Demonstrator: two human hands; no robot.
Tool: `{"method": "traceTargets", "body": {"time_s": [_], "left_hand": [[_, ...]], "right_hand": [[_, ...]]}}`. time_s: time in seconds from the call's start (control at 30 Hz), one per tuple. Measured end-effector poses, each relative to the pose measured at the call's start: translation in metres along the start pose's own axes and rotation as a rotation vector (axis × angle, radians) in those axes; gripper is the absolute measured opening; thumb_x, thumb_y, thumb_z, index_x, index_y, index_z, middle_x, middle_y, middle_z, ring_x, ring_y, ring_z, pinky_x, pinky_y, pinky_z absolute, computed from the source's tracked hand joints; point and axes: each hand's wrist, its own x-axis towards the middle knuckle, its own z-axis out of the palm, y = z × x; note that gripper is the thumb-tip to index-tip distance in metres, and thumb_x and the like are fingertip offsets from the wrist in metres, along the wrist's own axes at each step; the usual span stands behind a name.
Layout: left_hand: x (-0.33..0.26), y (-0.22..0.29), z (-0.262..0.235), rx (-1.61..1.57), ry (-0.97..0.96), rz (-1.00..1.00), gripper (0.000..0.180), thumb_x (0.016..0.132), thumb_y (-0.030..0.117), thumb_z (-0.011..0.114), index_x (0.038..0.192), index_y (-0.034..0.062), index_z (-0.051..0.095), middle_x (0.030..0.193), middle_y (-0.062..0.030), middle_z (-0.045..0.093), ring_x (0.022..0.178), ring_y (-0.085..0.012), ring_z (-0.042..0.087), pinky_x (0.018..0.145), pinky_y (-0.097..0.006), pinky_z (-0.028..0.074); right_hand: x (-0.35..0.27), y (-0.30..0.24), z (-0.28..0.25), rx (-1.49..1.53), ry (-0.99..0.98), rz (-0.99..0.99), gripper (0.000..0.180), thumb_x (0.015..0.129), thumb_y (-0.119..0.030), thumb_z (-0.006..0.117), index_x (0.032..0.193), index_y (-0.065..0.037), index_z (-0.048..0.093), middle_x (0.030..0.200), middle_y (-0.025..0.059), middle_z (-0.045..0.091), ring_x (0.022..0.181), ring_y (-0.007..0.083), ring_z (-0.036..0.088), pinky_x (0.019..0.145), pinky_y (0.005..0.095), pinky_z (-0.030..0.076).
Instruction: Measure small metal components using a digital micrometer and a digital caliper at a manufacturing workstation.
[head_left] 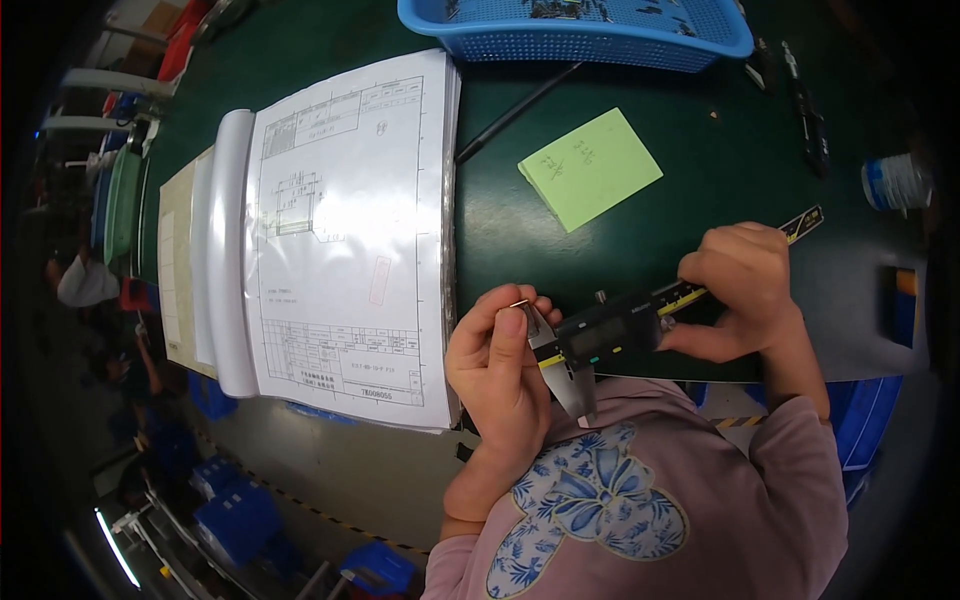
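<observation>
My left hand (495,365) pinches a small shiny metal part (521,304) between thumb and fingertips. Most of that part is hidden by the fingers, so its exact kind does not show. My right hand (738,290) is closed around the beam of a digital caliper (612,340), its thumb near the slider. The caliper slants across in front of my body, display facing up, with its larger jaws pointing toward me. Its head lies right beside the left fingers and the metal part; I cannot tell whether the jaws touch the part.
An open binder with a technical drawing (340,250) lies on the green table (490,240) at left. A black pen (520,110) and green sticky notes (590,170) are nearby. Beyond stands a blue basket of small dark parts (590,48). Another pen-like tool (805,115) and a white roll (895,182) lie right.
</observation>
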Motion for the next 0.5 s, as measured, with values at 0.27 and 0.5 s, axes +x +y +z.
{"method": "traceTargets", "body": {"time_s": [0.27, 0.5], "left_hand": [[0.004, 0.002, 0.007, 0.111, 0.093, -0.021, 0.015, 0.083, 0.006, 0.050, 0.094, -0.0031, 0.052, 0.085, -0.0081, 0.054, 0.062, -0.0070, 0.045, 0.057, -0.018, 0.038], [0.004, -0.003, 0.008, 0.356, 0.098, 0.074, 0.012, 0.082, 0.006, 0.050, 0.090, -0.0035, 0.054, 0.084, -0.0050, 0.050, 0.059, -0.0047, 0.040, 0.054, -0.016, 0.034]], "right_hand": [[-0.003, -0.002, -0.007, -0.052, -0.027, -0.014, 0.039, 0.049, -0.037, 0.071, 0.061, -0.007, 0.050, 0.049, 0.0017, 0.035, 0.037, 0.0160, 0.037, 0.037, 0.0264, 0.026], [-0.006, 0.001, -0.008, -0.029, -0.006, 0.009, 0.038, 0.050, -0.037, 0.070, 0.062, -0.006, 0.051, 0.049, 0.0018, 0.036, 0.037, 0.0153, 0.037, 0.036, 0.0263, 0.025]]}}
